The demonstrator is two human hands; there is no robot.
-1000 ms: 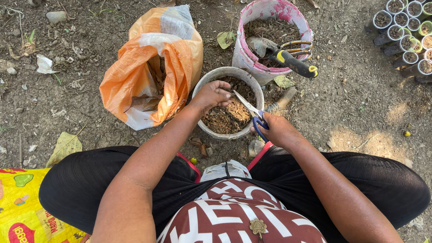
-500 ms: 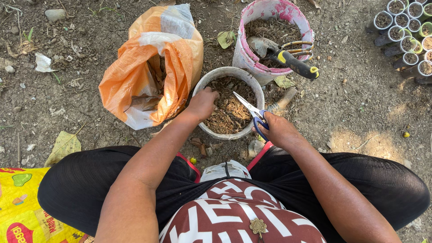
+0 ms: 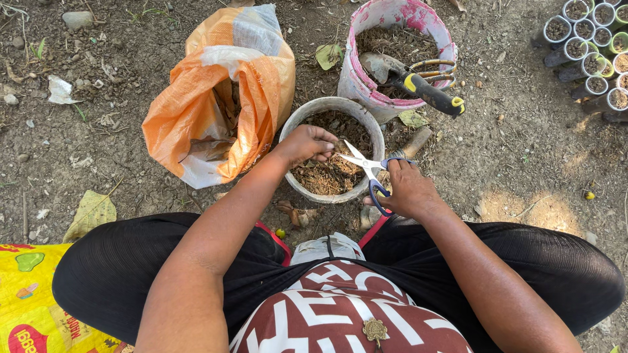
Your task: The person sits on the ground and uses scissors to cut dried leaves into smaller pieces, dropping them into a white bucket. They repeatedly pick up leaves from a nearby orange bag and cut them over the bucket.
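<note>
I see my right hand point(image 3: 409, 189) gripping blue-handled scissors point(image 3: 366, 167), blades spread wide over a grey bucket point(image 3: 297, 124) of dry plant bits at 12 o'clock from my lap. My left hand point(image 3: 307, 142) curls shut on a pinch of that material inside the bucket. An orange sack point(image 3: 209, 104) lies at 10 o'clock; a pink bucket point(image 3: 356, 78) holding a trowel point(image 3: 412, 82) stands at 1 o'clock.

Between the knees stands a bucket point(image 3: 297, 124) of dry plant scraps; a sack point(image 3: 216, 98) lies left of it, a pail point(image 3: 366, 78) holding a trowel point(image 3: 418, 85) behind, and seedling pots point(image 3: 592, 46) at the far right.
</note>
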